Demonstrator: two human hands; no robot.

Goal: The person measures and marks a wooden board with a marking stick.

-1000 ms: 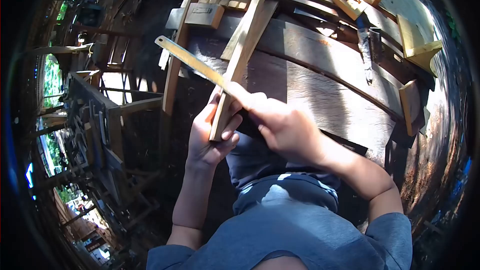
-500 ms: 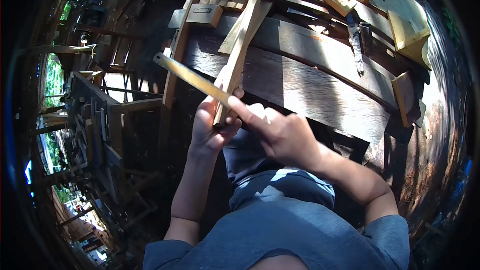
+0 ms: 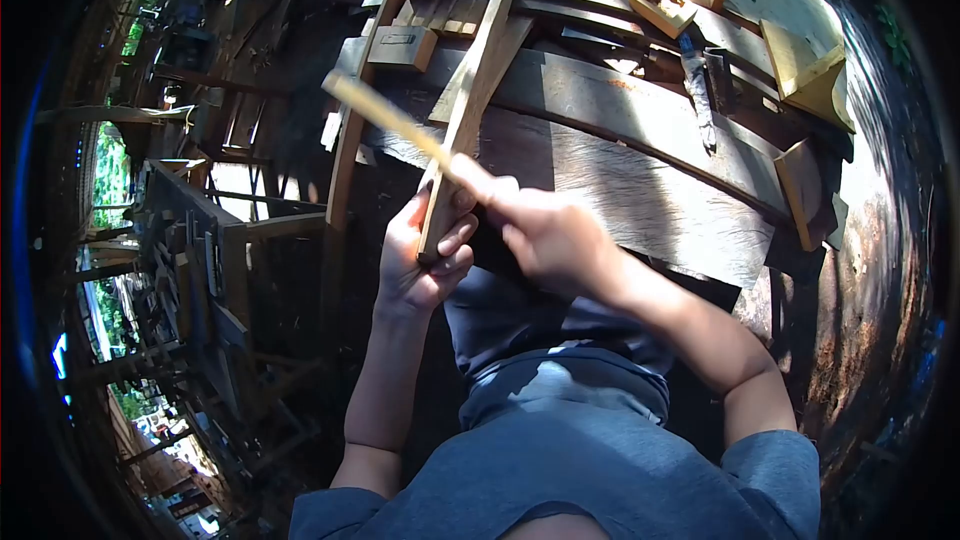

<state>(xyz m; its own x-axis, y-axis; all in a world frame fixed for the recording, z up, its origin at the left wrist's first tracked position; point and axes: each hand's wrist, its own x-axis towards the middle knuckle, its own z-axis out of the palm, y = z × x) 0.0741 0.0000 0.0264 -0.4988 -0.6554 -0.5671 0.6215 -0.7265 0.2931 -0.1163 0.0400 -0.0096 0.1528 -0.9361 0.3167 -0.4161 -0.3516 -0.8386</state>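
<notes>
My left hand (image 3: 405, 255) is wrapped around the lower end of a long squared wooden stick (image 3: 470, 105). The stick slants up and away from me, its far end over the workbench. In my right hand (image 3: 560, 235) is a flat, narrow yellowish strip (image 3: 385, 115), like a blade or file, blurred by motion. It lies across the stick just above my left fingers and points to the upper left. My right index finger runs along its near end, and the part inside the palm is hidden.
Boards make up the workbench (image 3: 640, 180) ahead of me. A wooden block (image 3: 402, 46) lies at its left side, with a wooden hand plane (image 3: 663, 8) farther back. Angled wooden pieces (image 3: 805, 70) stand at the right. Timber framing (image 3: 285, 225) fills the left.
The flat strip has slid up and away across the stick, together with my right hand, and its tip is blurred. My left hand keeps its grip on the stick.
</notes>
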